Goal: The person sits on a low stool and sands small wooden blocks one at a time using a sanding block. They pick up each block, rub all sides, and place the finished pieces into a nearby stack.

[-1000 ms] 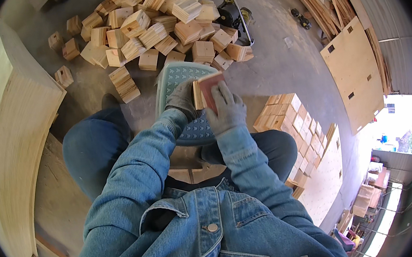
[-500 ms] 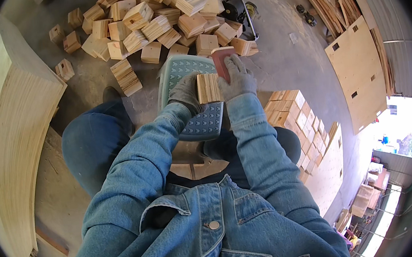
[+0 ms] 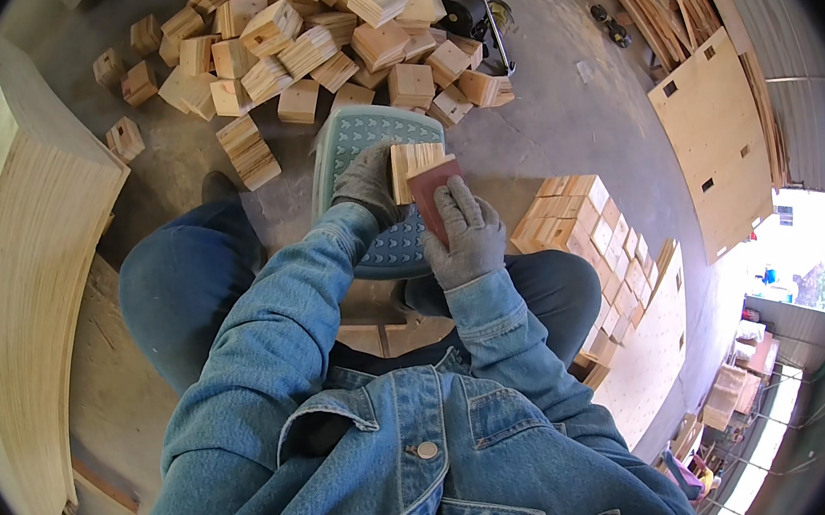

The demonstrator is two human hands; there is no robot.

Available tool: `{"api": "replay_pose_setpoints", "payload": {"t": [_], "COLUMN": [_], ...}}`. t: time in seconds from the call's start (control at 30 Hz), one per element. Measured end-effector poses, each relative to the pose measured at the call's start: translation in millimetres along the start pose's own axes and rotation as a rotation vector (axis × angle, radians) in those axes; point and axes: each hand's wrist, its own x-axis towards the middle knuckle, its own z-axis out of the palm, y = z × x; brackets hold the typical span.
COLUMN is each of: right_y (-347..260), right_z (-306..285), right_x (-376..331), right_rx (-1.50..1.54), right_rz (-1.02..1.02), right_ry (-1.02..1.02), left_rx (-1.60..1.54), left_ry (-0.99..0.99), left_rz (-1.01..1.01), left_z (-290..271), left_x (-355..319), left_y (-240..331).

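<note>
While the left hand (image 3: 366,184) grips a pale layered plywood block (image 3: 411,160), the right hand (image 3: 467,235) presses reddish sandpaper (image 3: 429,193) on it.

No packages, labels, signs or screens could be made out anywhere in the view; nothing on the floor or the stacked wood carried any.

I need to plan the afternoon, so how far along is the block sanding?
Done: blocks stacked in neat rows at the person's right. In hand: the left hand steadies a wood block over the green stool while the right hand presses a reddish sanding sheet on it. Left: probably the loose pile ahead.
</note>
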Motion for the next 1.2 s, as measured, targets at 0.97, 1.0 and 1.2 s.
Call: {"api": "replay_pose_setpoints", "payload": {"t": [0.97, 1.0, 1.2], "right_y": [-23.1, -21.1, -8.3], "right_z": [8.0, 12.5, 15.1], "right_x": [76.7, 94.5, 98.9], "right_rx": [0.004, -0.016, -0.065], "right_rz": [0.024, 0.039, 0.092], "right_ry": [-0.052, -0.045, -0.077], "left_rx": [0.011, 0.049, 0.183], "left_ry": [0.100, 0.111, 0.048], "left_rz": [0.044, 0.047, 0.066], "left_z": [-4.5, -6.1, -6.8], "left_x": [2.2, 3.4, 4.2], "left_y": [-12.8, -9.0, 18.7]}}
